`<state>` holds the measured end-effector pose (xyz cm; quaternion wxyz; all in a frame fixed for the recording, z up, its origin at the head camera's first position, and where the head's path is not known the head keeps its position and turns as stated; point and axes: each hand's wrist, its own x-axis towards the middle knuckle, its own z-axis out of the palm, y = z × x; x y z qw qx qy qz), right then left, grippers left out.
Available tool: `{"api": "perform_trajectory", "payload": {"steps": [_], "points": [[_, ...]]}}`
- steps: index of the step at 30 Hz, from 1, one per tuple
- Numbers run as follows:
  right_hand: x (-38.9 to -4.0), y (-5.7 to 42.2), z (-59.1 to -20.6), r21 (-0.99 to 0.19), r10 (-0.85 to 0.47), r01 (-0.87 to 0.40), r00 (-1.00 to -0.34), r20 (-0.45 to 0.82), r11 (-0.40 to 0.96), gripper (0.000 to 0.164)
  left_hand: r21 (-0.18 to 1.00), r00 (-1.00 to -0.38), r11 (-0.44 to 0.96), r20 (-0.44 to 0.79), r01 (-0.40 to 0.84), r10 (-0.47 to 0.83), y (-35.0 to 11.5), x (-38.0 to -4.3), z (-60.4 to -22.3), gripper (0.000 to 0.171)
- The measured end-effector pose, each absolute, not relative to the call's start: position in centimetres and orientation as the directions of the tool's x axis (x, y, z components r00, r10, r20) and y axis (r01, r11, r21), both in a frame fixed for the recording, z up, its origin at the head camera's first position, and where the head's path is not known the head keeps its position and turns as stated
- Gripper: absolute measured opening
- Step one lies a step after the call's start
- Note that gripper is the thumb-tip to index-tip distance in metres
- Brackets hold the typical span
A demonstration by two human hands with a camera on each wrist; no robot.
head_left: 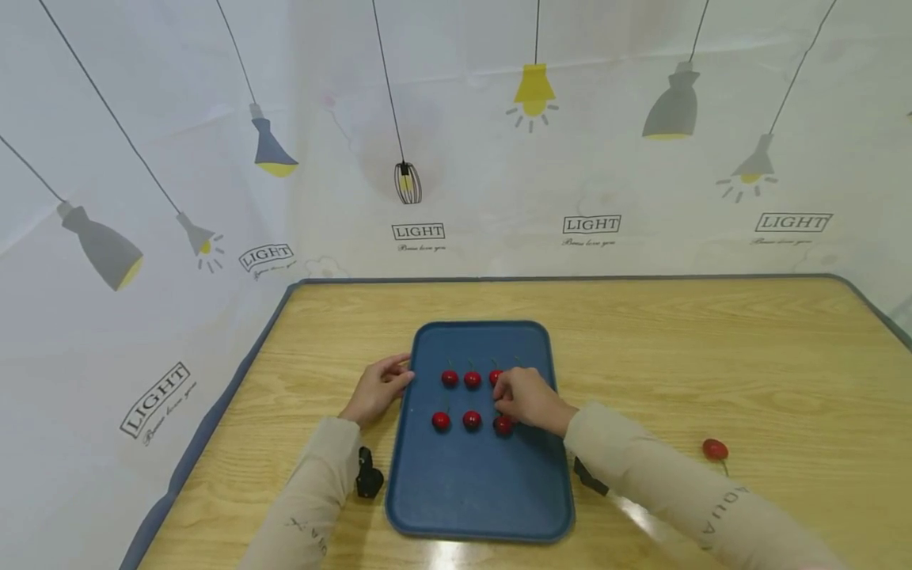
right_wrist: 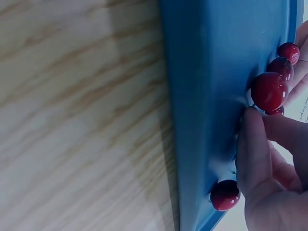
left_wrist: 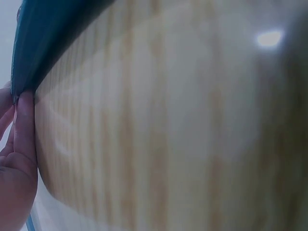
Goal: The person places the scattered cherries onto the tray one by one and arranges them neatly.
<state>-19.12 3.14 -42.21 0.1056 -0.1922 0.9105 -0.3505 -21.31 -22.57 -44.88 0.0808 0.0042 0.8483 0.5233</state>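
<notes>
A blue tray (head_left: 477, 499) lies on the table with red cherries on it in two rows, stems pointing away. At its left edge, my left hand (head_left: 378, 388) grips the rim between thumb and fingers; in the left wrist view the tray edge (left_wrist: 33, 43) runs down to the fingertips. Over the tray's right half, my right hand (head_left: 530, 400) pinches at the stem end of the near-row right cherry (head_left: 503, 426), whose stem is hidden by the fingers. Close by is a far-row cherry (head_left: 495, 378), partly covered by that hand. Another cherry (right_wrist: 224, 195) shows beside the right hand in its wrist view.
One loose cherry (head_left: 716, 450) with its stem lies on the wooden table (head_left: 677, 356), right of the tray beyond my right forearm. A white wall covering (head_left: 492, 245) printed with lamps rises behind the table and along its left side.
</notes>
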Motion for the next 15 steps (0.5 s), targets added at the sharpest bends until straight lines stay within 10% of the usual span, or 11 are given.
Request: {"api": "perform_trajectory", "payload": {"steps": [15], "points": [[-19.15,3.1,-42.19,-0.685,-0.381,-0.212,-0.919,-0.104,0.697,0.008,0.884,-0.986,0.458,-0.144,-0.091,0.083,-22.5,-21.39,-44.97,0.04]]}}
